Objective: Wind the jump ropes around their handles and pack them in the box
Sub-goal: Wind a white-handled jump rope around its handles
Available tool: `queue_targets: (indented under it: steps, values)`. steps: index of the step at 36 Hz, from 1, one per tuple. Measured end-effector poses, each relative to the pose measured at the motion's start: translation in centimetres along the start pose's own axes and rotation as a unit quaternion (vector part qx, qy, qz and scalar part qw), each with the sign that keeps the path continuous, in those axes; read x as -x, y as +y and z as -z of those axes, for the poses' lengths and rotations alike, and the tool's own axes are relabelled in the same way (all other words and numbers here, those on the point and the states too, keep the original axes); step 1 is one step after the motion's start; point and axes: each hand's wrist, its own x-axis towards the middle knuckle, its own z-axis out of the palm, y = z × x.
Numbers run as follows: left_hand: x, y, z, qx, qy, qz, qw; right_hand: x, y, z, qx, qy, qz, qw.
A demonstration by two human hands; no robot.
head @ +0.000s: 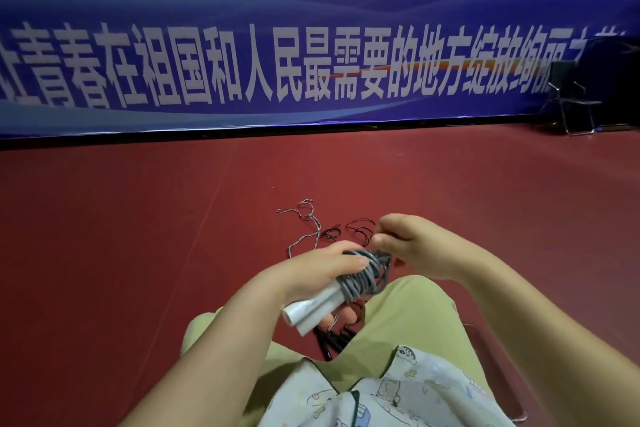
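My left hand [318, 272] grips two white jump-rope handles [311, 308] held side by side, with grey cord [363, 274] coiled in several turns around their upper part. My right hand [408, 246] pinches the cord's end just right of the coil. On the red floor beyond my hands lie a loose grey-and-white rope [304, 218] and a loose black rope [356, 229]. Black handles [332, 340] lie on the floor between my knees, partly hidden by my left hand. No box is in view.
I sit with knees in light green trousers [415, 315] over the red sports floor [138, 236]. A long blue banner [311, 55] runs along the far edge. A black folding chair [575, 97] stands at the far right. A metal chair rail [498, 374] shows by my right leg.
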Motion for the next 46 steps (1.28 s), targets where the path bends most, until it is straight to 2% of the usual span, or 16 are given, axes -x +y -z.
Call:
queue_targets:
  steps: [2,6,14,18,22,26,31,37,39,42,43,46]
  values:
    - [-0.3,0.4,0.0,-0.006,-0.006,-0.002,1.0,-0.1,0.0,0.2,0.009,0.012,0.016,1.0]
    - [-0.7,1.3,0.6,-0.018,-0.035,0.015,0.999,-0.5,0.1,0.9,0.056,-0.016,0.032,0.998]
    - [-2.6,1.0,1.9,0.016,-0.073,0.024,0.997,-2.0,1.2,1.8,0.012,-0.04,0.052,0.998]
    - [-3.7,0.8,2.9,0.101,-0.081,0.005,0.992,-3.5,2.6,2.3,-0.108,-0.021,0.052,0.993]
    - [-5.2,0.1,3.9,0.17,-0.102,-0.006,0.98,-5.2,4.9,2.9,-0.202,-0.092,0.036,0.974]
    - [-7.4,-0.5,4.3,0.17,-0.117,0.019,0.978,-6.8,7.0,3.4,-0.183,-0.143,0.035,0.972]
    - [-11.6,-0.5,5.2,0.15,-0.12,0.038,0.981,-8.8,8.6,2.6,-0.099,-0.053,0.01,0.994]
    - [-18.6,-0.6,4.8,0.092,-0.122,0.093,0.984,-10.1,14.0,1.5,-0.13,0.012,-0.075,0.989]
    - [-21.0,-0.8,4.3,0.097,-0.106,0.097,0.985,-10.1,16.7,0.7,-0.179,0.077,-0.123,0.973]
    - [-24.8,-1.6,2.9,0.122,-0.07,0.09,0.986,-9.9,21.0,-0.7,-0.252,0.197,-0.2,0.926]
    - [-26.1,-1.9,2.2,0.141,-0.055,0.09,0.984,-9.6,22.3,-1.1,-0.281,0.233,-0.225,0.903]
    - [-30.1,-3.7,-0.3,0.235,0.019,0.097,0.967,-8.4,25.9,-2.7,-0.411,0.295,-0.316,0.803]
